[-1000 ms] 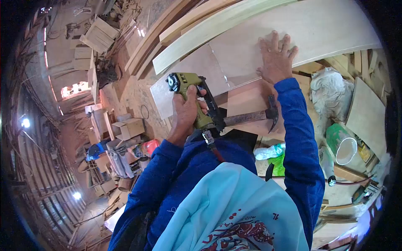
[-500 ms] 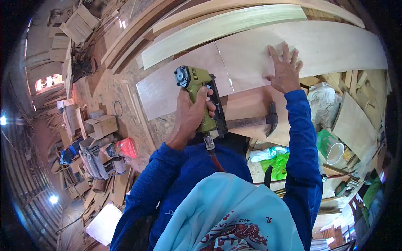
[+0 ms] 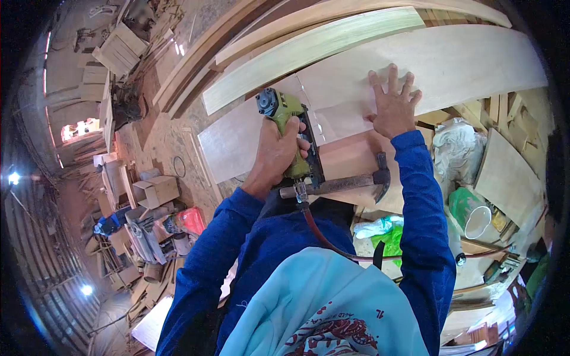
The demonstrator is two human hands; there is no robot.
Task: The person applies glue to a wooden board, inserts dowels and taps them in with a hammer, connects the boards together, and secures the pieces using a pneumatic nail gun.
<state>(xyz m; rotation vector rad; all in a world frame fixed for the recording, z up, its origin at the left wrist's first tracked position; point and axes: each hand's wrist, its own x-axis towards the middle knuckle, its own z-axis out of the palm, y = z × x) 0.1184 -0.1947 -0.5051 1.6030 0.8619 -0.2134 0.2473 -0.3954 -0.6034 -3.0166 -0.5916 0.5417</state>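
In my left hand (image 3: 274, 153) is a green pneumatic nail gun (image 3: 287, 107), fingers wrapped around its body, held over the joint line of a thin plywood sheet (image 3: 469, 59). A reddish air hose (image 3: 317, 232) runs from the gun's metal fitting. My right hand (image 3: 394, 110) lies flat on the plywood with its fingers spread. Below it, a claw hammer (image 3: 350, 183) rests on a brownish panel, its head to the right and part of its handle behind the gun. I cannot tell whether the gun's nose touches the wood.
Pale planks (image 3: 309, 56) lie along the sheet's far side. On the right are a crumpled white plastic bag (image 3: 456, 148), a green and white bucket (image 3: 475, 216) and plywood offcuts (image 3: 509, 169). A cardboard box (image 3: 157, 190) and scrap wood cover the floor at left.
The nail gun and my left hand have shifted slightly rightward relative to the hammer, whose handle end now shows left of the hose fitting. My right hand stays flat on the sheet; the view has shifted slightly.
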